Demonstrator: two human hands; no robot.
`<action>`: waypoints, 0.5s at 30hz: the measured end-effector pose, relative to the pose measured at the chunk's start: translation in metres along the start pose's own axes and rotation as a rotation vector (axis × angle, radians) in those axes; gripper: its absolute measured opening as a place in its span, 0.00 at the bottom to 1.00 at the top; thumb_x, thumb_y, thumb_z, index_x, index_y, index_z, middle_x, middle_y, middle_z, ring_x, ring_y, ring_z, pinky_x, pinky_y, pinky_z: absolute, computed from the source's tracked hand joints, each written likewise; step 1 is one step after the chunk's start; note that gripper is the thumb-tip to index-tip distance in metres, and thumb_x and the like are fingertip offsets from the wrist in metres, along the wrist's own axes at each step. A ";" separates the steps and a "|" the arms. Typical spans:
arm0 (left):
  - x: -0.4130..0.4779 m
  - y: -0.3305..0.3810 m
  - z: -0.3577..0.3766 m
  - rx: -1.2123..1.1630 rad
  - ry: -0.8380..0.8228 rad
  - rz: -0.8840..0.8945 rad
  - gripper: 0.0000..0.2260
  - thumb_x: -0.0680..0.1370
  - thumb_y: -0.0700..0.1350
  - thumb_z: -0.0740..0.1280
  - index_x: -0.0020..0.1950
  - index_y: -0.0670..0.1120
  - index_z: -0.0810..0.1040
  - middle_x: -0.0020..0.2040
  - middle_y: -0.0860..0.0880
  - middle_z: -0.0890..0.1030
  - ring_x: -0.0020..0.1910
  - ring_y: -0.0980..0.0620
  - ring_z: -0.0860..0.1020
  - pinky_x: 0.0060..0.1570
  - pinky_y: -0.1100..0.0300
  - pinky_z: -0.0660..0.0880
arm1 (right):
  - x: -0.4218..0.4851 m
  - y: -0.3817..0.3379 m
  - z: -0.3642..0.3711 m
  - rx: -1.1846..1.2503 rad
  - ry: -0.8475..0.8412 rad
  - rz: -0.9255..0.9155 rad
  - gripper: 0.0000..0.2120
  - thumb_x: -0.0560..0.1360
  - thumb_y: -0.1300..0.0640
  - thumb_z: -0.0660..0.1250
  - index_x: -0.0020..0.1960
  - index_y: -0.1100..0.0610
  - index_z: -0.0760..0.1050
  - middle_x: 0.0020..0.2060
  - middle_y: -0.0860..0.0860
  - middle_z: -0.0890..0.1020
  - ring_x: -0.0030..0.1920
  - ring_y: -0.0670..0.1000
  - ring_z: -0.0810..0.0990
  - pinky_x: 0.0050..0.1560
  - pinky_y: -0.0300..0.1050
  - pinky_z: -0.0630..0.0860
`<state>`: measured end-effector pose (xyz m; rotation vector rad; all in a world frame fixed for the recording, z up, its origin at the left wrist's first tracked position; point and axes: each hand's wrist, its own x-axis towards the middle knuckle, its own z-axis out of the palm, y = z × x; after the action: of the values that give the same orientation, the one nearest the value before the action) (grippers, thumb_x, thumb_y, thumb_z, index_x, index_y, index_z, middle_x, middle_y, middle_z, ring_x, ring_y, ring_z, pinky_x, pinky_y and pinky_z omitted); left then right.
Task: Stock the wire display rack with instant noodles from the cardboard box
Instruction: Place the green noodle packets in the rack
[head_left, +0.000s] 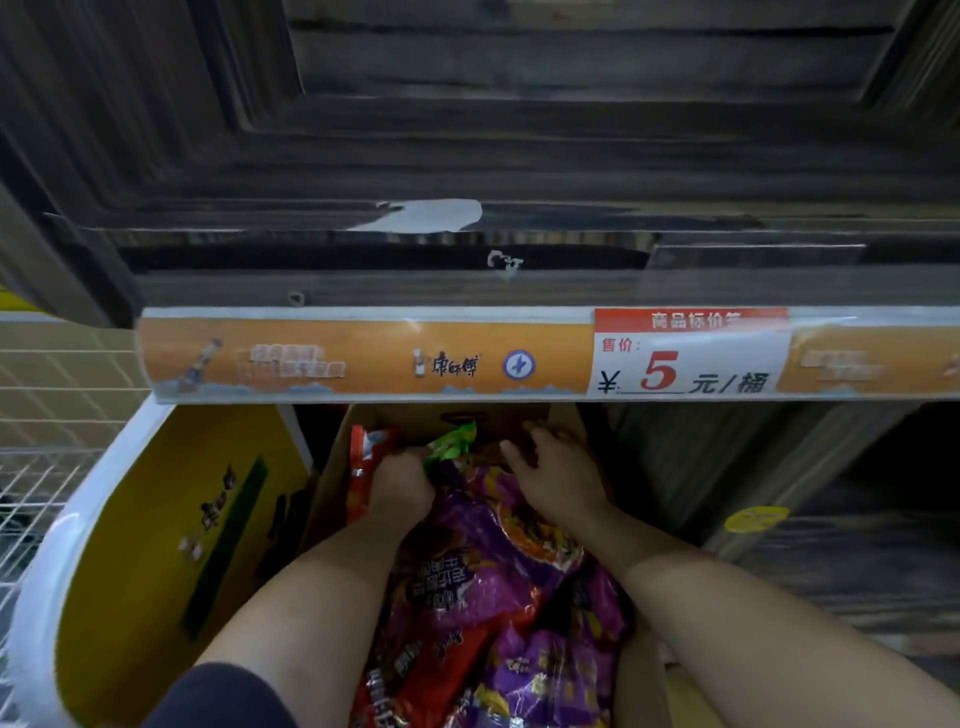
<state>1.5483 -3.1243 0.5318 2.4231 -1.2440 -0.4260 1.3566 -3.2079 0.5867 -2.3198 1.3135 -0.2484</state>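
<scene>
Box open on top, full of noodle packs lying loose and overlapping. Both hands are inside at its far end.

Left hand: fingers curled in a fist, gripping the crumpled end of a green pack, which sticks out just beyond and to the right of the knuckles. A red pack stands on edge, touching the left side of this hand, between it and the box's left wall.

Right hand: fingers spread and fairly straight, lying flat on the packs with nothing pinched. Fingertips are close to the box's far wall, and a dark pack under them is too blurred to name.

Purple packs fill the space between and under both wrists. More red and purple packs lie nearer the body, under the forearms.

Edges: the shelf strip with its price tag overhangs just beyond both hands and hides the box's far rim. The box walls sit tight outside each hand, and only a narrow gap separates the hands. A yellow panel with a white rim stands left of the left forearm, beside the box. The white wire rack is further left, past that panel, well apart from both hands. No packs are visible in the part that shows.
</scene>
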 end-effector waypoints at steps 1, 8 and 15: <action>0.003 -0.001 0.004 -0.003 0.004 -0.005 0.15 0.79 0.41 0.65 0.64 0.50 0.83 0.59 0.44 0.85 0.60 0.42 0.82 0.61 0.52 0.77 | 0.000 0.002 0.001 0.005 0.001 0.008 0.31 0.82 0.35 0.54 0.78 0.53 0.65 0.74 0.54 0.71 0.74 0.56 0.68 0.71 0.50 0.69; 0.003 0.002 0.010 0.057 0.095 -0.092 0.12 0.80 0.39 0.64 0.58 0.46 0.85 0.52 0.44 0.86 0.53 0.42 0.84 0.52 0.54 0.79 | -0.001 0.010 0.001 0.049 0.066 0.069 0.30 0.81 0.34 0.53 0.74 0.53 0.71 0.70 0.53 0.75 0.70 0.55 0.72 0.68 0.50 0.72; -0.013 0.018 -0.050 -0.208 0.208 -0.192 0.04 0.80 0.37 0.65 0.54 0.41 0.76 0.44 0.42 0.82 0.43 0.39 0.81 0.37 0.56 0.71 | 0.001 -0.011 -0.009 0.192 0.052 0.199 0.33 0.81 0.32 0.50 0.72 0.53 0.73 0.67 0.55 0.78 0.66 0.58 0.76 0.65 0.52 0.74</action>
<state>1.5495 -3.1134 0.5854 2.3461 -0.8408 -0.3281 1.3618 -3.2068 0.5996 -2.0201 1.4663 -0.3553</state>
